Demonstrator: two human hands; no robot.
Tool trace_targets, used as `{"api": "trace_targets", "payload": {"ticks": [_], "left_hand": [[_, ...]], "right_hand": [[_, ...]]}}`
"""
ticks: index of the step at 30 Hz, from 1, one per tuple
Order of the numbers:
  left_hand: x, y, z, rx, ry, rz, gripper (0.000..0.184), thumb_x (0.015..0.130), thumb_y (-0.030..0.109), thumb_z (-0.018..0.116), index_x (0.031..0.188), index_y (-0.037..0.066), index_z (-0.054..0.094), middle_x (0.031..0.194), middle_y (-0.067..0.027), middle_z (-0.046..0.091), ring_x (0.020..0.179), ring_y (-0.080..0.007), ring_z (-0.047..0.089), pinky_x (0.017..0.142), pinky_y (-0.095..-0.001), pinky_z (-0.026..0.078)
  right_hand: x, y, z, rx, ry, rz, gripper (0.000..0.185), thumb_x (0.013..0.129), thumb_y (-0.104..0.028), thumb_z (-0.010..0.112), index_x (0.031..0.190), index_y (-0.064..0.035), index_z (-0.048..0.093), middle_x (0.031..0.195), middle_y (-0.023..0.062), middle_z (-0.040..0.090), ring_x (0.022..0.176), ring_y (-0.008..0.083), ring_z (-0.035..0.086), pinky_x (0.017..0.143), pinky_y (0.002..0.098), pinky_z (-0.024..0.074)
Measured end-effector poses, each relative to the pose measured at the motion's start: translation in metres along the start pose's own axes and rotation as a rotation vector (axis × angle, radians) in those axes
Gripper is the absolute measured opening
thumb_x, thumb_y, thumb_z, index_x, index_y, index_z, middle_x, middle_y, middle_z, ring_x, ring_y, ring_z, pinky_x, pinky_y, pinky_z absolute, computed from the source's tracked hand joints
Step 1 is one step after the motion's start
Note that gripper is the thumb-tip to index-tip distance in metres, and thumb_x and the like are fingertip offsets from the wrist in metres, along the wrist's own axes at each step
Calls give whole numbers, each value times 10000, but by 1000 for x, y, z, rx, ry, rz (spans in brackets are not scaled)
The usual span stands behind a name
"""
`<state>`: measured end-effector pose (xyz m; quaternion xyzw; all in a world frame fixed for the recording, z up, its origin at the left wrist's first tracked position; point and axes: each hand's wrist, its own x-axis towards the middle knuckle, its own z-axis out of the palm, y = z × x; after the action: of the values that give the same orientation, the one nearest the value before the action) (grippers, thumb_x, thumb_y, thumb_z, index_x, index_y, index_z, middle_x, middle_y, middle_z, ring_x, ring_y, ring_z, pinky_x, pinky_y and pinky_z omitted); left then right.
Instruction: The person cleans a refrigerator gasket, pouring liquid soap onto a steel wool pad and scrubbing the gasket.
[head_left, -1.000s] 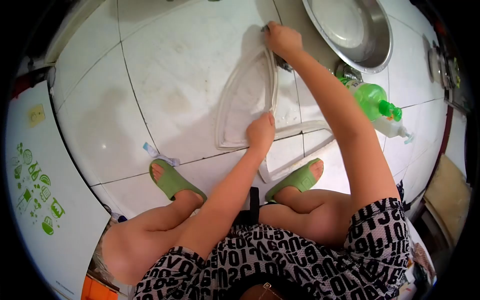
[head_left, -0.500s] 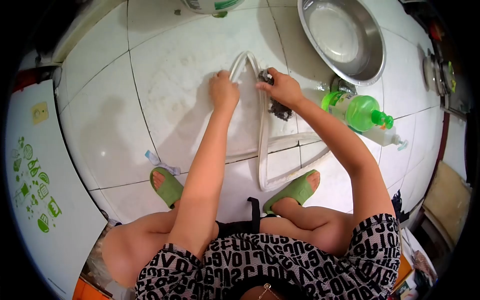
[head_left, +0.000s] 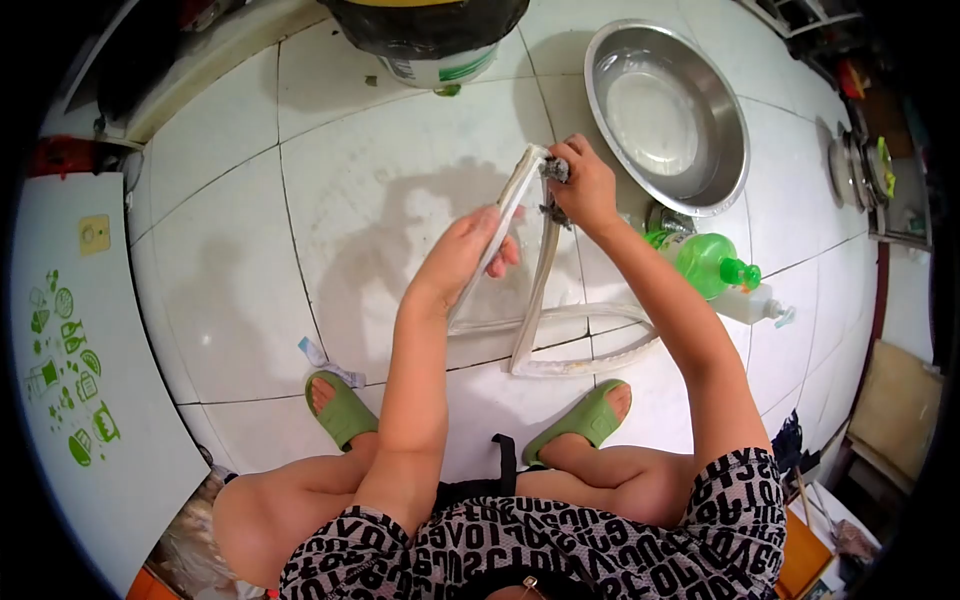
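Observation:
A long white rubber-like strip (head_left: 543, 270) loops from the floor up to a raised corner between my hands. My left hand (head_left: 468, 252) is closed around the strip's left side, below that corner. Dark grey scouring wool (head_left: 556, 172) is pinched in my right hand (head_left: 584, 185), pressed against the strip at the corner. More of the grey wool hangs under the right hand's fingers. The strip's lower part lies bent on the tiles in front of my feet.
A steel basin (head_left: 735, 130) with liquid stands at the upper right. Below it lie a green soap bottle (head_left: 703, 262) and a clear pump bottle (head_left: 748, 304). A black-lined bucket (head_left: 430, 35) is at the top. Green slippers (head_left: 345, 412) are on my feet.
My left hand has gone from low on the strip up to its side near the corner. The strip's corner is lifted. The bucket has come into view as the camera view shifted.

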<state>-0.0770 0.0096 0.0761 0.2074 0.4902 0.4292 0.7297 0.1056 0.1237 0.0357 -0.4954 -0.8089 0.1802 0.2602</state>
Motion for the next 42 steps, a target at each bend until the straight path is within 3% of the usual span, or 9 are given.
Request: {"api": "trace_targets", "payload": {"ticks": [3,6,11,13,17,29,37,40,42], "left_hand": [[8,-11,8,22,-152,37,337,943,216,519,1241,63,557,694,30,495,566,-68,405,533,-233,354],[2,-9,18,88,176,79,328,938,245,542,1218,85,604,667,77,386,552,-58,307,522,-215,297],[2,-16,19,653,540,190,304,889,160,583,1178,73,622,782,-86,607,692,-239,582,670,-346,461],[5,-33,20,802,595,267,317,871,166,593,1173,77,623,823,-123,621,726,-273,600,679,-365,471],[2,-45,38,929,634,383,354,832,166,602,1180,105,626,854,-149,637,783,-336,620,700,-413,486],[11,-56,30,338,405,431,308,918,154,522,1182,27,616,956,-121,678,779,-155,595,751,-264,467],[-7,-26,37,337,483,339,299,953,253,518,930,-12,655,687,41,502,617,-46,405,562,-201,335],[-7,-19,21,270,570,253,312,949,240,523,1140,29,652,680,12,514,637,-73,440,596,-236,373],[-9,-15,19,210,602,298,259,947,255,528,996,26,640,673,22,502,591,-54,393,541,-219,319]], "right_hand": [[7,-1,-5,50,-49,-4,337,717,-103,672,1042,-162,605,924,63,595,795,321,604,662,410,476],[3,-13,-15,174,-149,209,428,761,-155,680,1164,-136,538,923,103,624,810,353,604,672,429,473],[-13,-54,-41,336,-116,331,411,804,-204,668,1172,-111,511,920,119,619,818,374,599,664,445,477],[-18,-92,-61,130,-98,-213,282,798,-169,648,1056,-127,544,905,94,571,794,330,599,626,417,481],[-28,-73,-24,-125,-284,-265,163,793,-158,615,946,-174,564,875,73,536,746,296,606,557,404,477],[-34,-23,-21,-118,-205,-294,153,787,-180,648,907,-123,572,913,71,532,738,312,604,569,436,473],[-2,40,-26,-292,37,53,279,768,-174,628,1039,-111,643,949,97,609,729,321,638,605,429,501],[8,41,-39,-575,3,264,337,732,-179,619,1036,-35,653,963,149,655,778,332,665,650,415,528],[16,39,-44,-611,-139,349,302,739,-168,602,1015,-52,649,936,150,662,780,347,657,668,431,523]]}}
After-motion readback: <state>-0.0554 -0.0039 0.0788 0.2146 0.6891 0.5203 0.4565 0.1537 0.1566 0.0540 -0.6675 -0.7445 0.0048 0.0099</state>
